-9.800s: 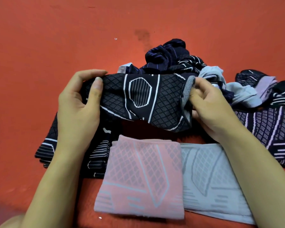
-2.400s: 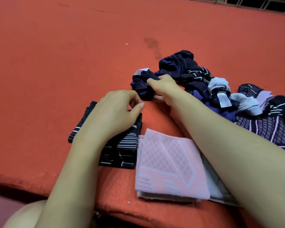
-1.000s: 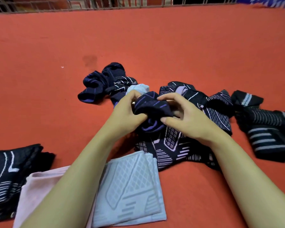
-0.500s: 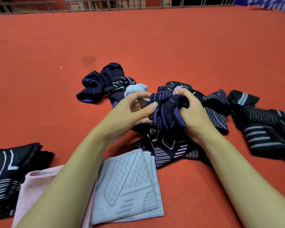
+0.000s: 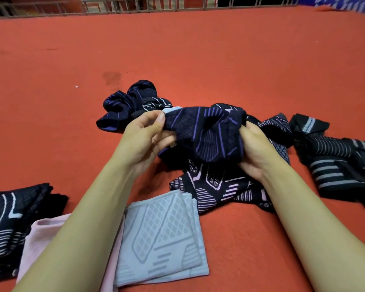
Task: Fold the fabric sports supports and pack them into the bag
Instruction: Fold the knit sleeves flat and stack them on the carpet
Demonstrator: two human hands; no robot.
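Support (image 5: 207,133), navy, hangs crumpled between both hands, each grip pinching an end; next, flattening it for folding.

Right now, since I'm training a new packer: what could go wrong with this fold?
The navy-purple support is bunched between the left hand and right hand, so it may fold creased. It hangs over the unfolded pile and could snag a piece. The forearms may disturb the folded grey support.
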